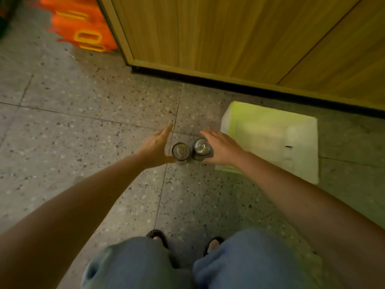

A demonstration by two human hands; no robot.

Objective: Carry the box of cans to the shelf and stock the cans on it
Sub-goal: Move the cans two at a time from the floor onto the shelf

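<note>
Two cans (pixel 180 151) (pixel 201 146) stand on the floor (pixel 83 126) between spread left hand (pixel 155 148) and right hand (pixel 223 149); the right hand partly hides the box (pixel 270 132).

Arms: bare to the edge of view, no sleeves, no watch or bracelet visible
Left hand (pixel 155 147): bare, no glove
Right hand (pixel 224 150): bare, no glove
Legs: light blue denim trousers (pixel 239 265), loose
Feet: dark open sandals (pixel 157 235)
</note>
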